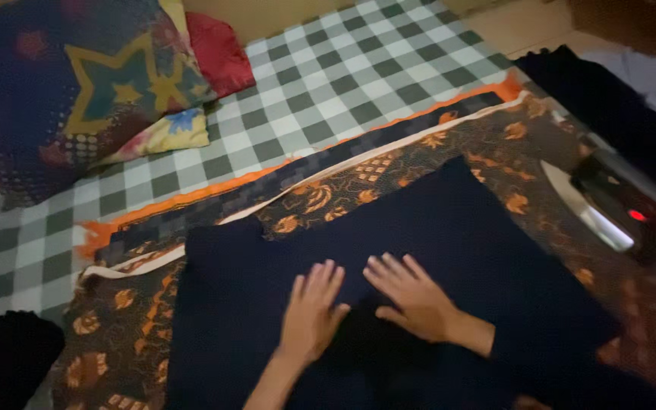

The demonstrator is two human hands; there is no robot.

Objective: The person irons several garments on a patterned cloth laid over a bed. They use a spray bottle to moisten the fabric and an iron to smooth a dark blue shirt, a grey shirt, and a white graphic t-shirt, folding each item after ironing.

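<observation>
The dark navy garment [434, 250] lies spread mostly flat on the brown batik cloth with orange motifs [495, 144], so the smoothing looks well along. The left hand [311, 311] and right hand [411, 298] rest on its near middle, palms down, fingers open, gripping nothing. Right of the garment sits an iron [620, 209] showing a small red light; no packages or labels are visible.

Support surface: checked bed sheet [328, 83]

Lying directly on it: patterned pillows [77, 83], a red cushion [218, 49], and a brown-and-orange batik cloth [389, 163] spread flat, orange-edged.
</observation>
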